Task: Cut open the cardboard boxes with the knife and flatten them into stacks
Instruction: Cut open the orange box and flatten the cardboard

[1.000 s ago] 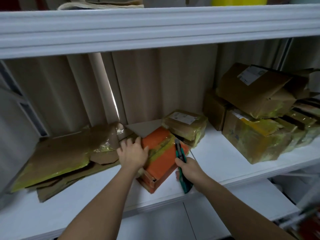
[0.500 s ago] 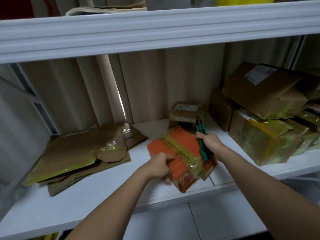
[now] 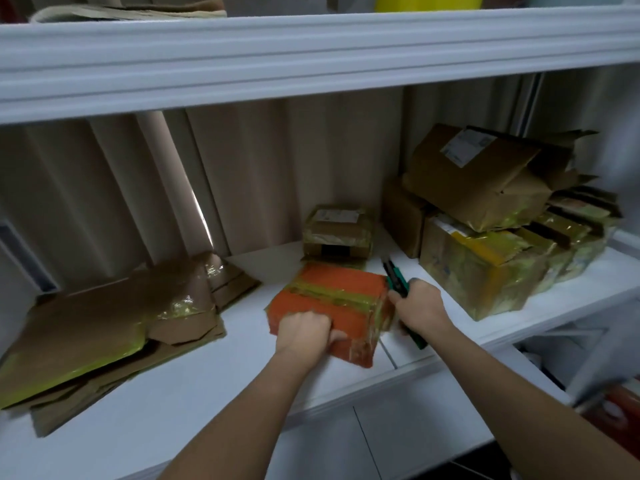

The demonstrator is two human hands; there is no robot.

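Orange box [image 3: 332,299] is lying just left of the right hand [image 3: 417,308] gripping the knife [image 3: 398,282], while the left hand [image 3: 304,332] is clutching its near edge.

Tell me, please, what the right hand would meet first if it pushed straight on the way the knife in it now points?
Probably the small taped box at the back: the right hand aims the knife up and slightly left, past the orange box corner. Depth is unclear, so it might slip past to the curtain.

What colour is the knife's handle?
Green, with a dark blade end; the head view shows the knife gripped in the right hand.
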